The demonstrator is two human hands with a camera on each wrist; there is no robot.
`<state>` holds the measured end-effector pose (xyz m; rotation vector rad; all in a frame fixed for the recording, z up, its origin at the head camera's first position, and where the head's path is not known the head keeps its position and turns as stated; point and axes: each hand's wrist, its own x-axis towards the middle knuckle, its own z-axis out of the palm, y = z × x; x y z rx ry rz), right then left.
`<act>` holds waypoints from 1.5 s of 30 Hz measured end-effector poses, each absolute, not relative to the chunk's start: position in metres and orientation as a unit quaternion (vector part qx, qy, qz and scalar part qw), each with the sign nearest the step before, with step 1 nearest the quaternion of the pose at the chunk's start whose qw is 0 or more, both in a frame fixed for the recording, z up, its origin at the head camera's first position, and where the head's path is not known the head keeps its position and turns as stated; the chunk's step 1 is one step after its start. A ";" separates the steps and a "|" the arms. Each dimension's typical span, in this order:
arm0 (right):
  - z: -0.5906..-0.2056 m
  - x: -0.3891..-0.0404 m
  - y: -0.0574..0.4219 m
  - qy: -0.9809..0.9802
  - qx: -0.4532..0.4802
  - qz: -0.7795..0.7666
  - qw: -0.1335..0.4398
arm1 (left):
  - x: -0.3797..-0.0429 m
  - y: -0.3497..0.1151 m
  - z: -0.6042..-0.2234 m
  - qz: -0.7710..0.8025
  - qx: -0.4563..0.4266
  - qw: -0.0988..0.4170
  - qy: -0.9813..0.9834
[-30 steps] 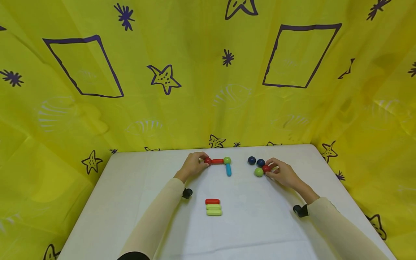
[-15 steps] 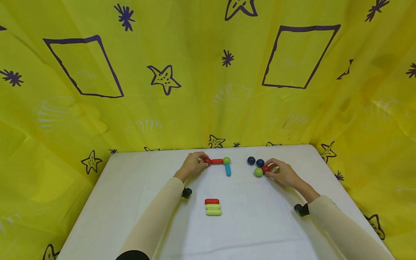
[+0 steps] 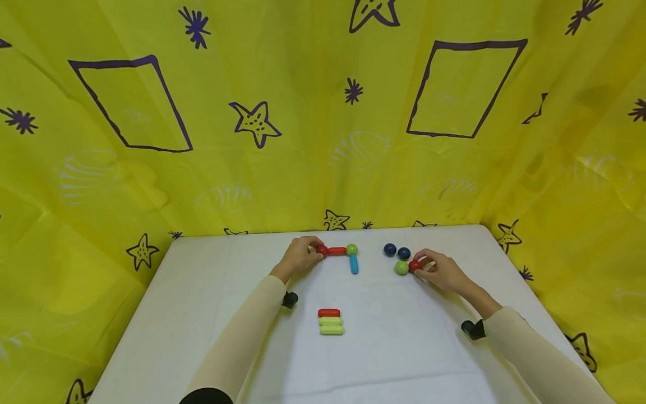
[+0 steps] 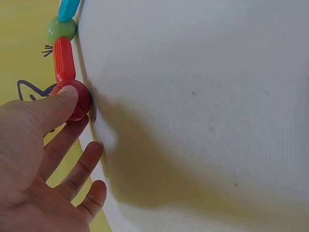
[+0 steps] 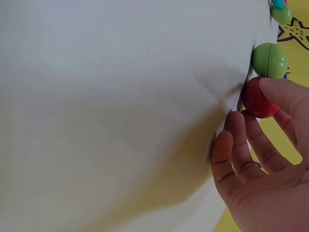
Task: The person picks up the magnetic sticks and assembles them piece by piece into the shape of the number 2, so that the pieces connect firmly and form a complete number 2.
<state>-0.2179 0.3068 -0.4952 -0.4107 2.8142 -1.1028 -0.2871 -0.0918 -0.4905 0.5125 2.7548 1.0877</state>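
My left hand point(image 3: 300, 256) pinches a red ball point(image 4: 80, 100) between thumb and forefinger, its other fingers spread in the left wrist view. From that ball a red rod point(image 3: 337, 251) runs to a green ball point(image 3: 351, 249), and a blue rod point(image 3: 354, 264) extends from there toward me. Over on the right, my right hand point(image 3: 442, 271) pinches another red ball point(image 5: 259, 98) with thumb and fingers. A second green ball point(image 5: 269, 61) sits right beside it. Two dark blue balls point(image 3: 390, 249) lie just behind that pair.
Nearer to me, a red rod point(image 3: 329, 312) and two yellow-green rods point(image 3: 331, 330) lie side by side on the white table point(image 3: 393, 348). A yellow patterned curtain point(image 3: 303, 179) hangs behind the table's back edge and along both sides.
My right hand has shifted slightly right and toward me with its red ball, which has moved a little away from the dark blue balls. My left hand stays on its red ball.
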 end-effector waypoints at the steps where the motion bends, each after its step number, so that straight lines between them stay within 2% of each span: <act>1: -0.495 -0.217 0.307 0.922 -0.135 -0.360 0.046 | -0.287 -0.092 -0.491 0.361 0.170 0.068 0.914; 21: -0.495 -0.192 0.304 0.917 -0.147 -0.368 0.038 | -0.287 -0.092 -0.492 0.359 0.170 0.062 0.915; 45: -0.502 -0.182 0.260 0.898 -0.191 -0.391 0.058 | -0.288 -0.090 -0.497 0.355 0.173 0.058 0.917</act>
